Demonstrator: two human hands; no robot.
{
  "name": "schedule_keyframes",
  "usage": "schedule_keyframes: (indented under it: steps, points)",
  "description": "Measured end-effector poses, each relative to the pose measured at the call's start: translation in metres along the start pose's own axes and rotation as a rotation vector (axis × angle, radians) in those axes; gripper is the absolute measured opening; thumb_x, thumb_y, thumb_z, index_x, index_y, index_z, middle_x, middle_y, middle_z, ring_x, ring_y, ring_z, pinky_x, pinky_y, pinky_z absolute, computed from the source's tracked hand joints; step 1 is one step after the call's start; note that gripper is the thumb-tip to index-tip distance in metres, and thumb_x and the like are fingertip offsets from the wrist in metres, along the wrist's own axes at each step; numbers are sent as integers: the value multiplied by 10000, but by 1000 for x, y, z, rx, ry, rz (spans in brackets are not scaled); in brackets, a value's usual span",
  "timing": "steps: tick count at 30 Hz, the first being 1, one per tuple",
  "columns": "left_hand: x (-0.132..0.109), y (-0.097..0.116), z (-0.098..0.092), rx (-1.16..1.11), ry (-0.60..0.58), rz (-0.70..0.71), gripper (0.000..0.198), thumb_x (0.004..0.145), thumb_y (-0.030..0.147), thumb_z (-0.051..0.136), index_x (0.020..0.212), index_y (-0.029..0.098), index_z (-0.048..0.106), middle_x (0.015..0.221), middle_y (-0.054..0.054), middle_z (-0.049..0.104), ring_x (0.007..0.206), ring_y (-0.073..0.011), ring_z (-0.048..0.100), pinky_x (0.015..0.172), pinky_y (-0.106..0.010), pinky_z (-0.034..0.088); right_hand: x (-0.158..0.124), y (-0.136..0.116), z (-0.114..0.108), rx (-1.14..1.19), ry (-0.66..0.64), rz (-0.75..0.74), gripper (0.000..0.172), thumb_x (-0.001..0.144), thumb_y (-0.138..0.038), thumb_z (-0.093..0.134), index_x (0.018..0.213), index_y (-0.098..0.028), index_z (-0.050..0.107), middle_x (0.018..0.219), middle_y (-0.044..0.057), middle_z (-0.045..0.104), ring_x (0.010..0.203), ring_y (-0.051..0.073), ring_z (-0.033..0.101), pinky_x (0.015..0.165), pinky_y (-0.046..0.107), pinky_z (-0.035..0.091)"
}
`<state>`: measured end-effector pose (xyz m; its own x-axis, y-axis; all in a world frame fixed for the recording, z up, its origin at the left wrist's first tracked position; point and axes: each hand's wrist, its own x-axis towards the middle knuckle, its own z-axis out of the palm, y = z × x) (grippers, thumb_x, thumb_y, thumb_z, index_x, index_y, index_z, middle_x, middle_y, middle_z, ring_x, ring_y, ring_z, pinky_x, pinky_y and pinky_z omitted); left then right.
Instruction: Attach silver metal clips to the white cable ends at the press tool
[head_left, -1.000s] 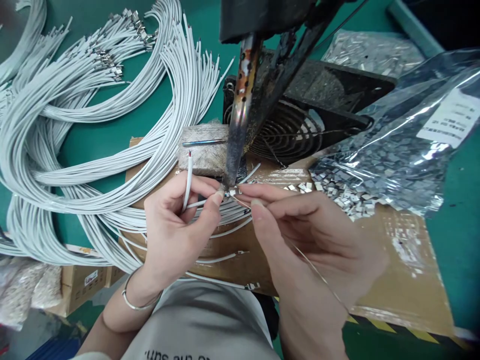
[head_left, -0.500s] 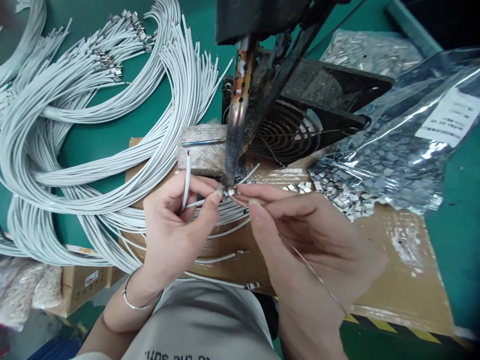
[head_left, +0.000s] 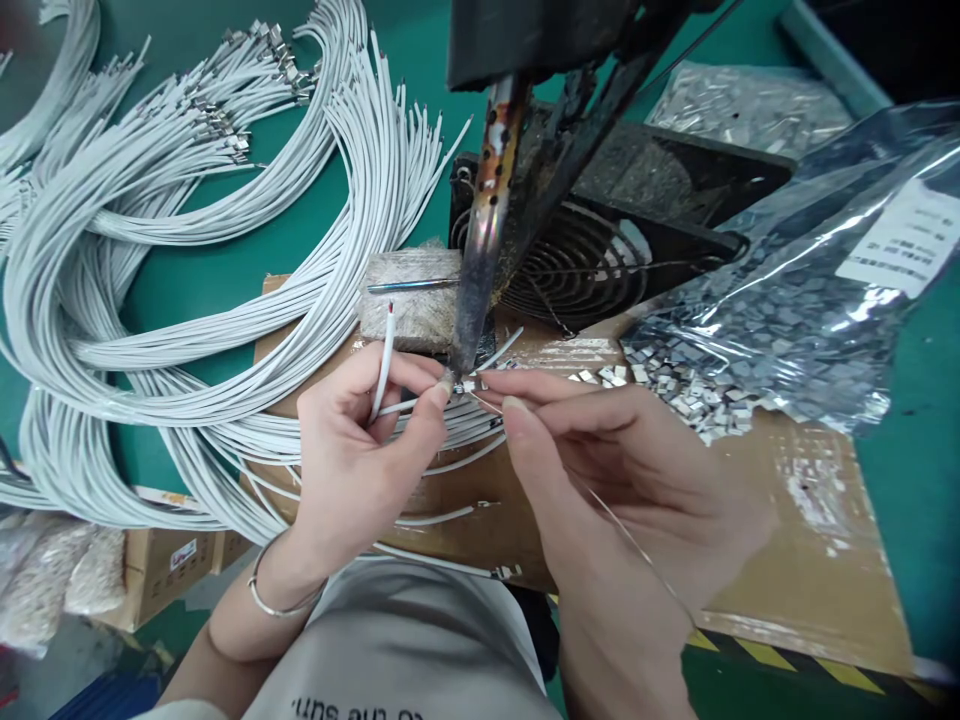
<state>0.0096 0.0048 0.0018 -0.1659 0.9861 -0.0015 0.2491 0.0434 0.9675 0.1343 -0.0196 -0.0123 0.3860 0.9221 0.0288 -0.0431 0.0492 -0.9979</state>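
Pinched between thumb and fingertips of my left hand (head_left: 367,450) is a white cable (head_left: 385,365), whose free end with a dark red tip sticks up past the knuckles. A small metal connector (head_left: 466,386) sits at the fingertips, directly below the tip of a soldering iron (head_left: 480,240). My right hand (head_left: 607,460) grips a thin solder wire (head_left: 626,535), its end reaching the connector from the right while the tail runs down across the palm. Fingertips and iron partly cover the joint, so whether the tip touches it is unclear.
Bundles of white cables (head_left: 225,390) curve over the left side. Behind the hands stand a wrapped block (head_left: 409,310) and a black fan (head_left: 577,260). Loose metal connectors (head_left: 697,385) spill from a plastic bag (head_left: 795,320) at right. Cardboard (head_left: 795,540) covers the green bench.
The whole view has shifted slightly, so everything appears a little further right. Both hands keep the same grip, with the connector still beneath the iron tip.
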Motion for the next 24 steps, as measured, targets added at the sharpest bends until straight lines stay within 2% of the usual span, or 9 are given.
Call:
schedule_keyframes:
  steps: [4, 10, 17, 24]
  points:
    - [0, -1, 0, 8, 5, 12, 177, 839, 62, 776, 736, 205, 753, 816, 16, 785, 766, -107, 665, 611, -189, 479, 0, -1, 2, 16, 20, -10, 203, 904, -68, 758, 790, -232, 720, 937, -23, 834, 919, 114, 804, 866, 208, 635]
    - [1, -1, -1, 6, 4, 11, 169, 831, 69, 782, 737, 205, 751, 819, 10, 787, 758, -112, 666, 581, -195, 464, 0, 0, 2, -5, 22, -26, 203, 912, -75, 759, 792, -233, 716, 929, -11, 832, 916, 144, 810, 861, 257, 651]
    - [-1, -4, 0, -3, 8, 39, 183, 837, 49, 779, 747, 208, 761, 817, 14, 786, 768, -106, 672, 623, -187, 494, 1, 0, 3, -11, 30, -36, 199, 905, -64, 754, 801, -232, 731, 926, -29, 833, 897, 109, 800, 847, 201, 636]
    - [-1, -4, -3, -7, 7, 26, 176, 860, 65, 782, 763, 211, 766, 835, 14, 789, 821, -114, 688, 669, -188, 512, -2, 0, 0, -19, 11, -41, 210, 907, -64, 744, 802, -245, 730, 937, -15, 842, 897, 150, 812, 816, 254, 642]
